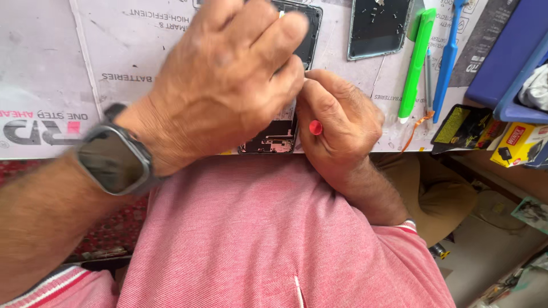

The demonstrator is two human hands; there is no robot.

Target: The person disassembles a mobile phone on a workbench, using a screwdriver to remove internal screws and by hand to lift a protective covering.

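Hands crowd over an opened smartphone (273, 138) lying on the printed work mat (51, 68), its back off and the circuit board showing at the end nearest the person. The left hand (222, 80), with a dark smartwatch (114, 159) on its wrist, arches over the phone with the fingers drawn together, fingertips pressing down near the phone's edge; whether they pinch anything I cannot tell, as the hand hides it. The right hand (337, 122) is curled tight around a small tool with a red end (315, 127), and meets the left hand's fingertips just above the phone's right edge. Farther along the mat lies a second phone panel (377, 28), then a green tool (416, 63) and a blue pry tool (445, 63) side by side, with a thin metal tool between them. A dark packet (465, 128) and a yellow box (516, 142) sit near the mat's right end, beside a blue tray (508, 57). The person wears a pink polo shirt (274, 228).
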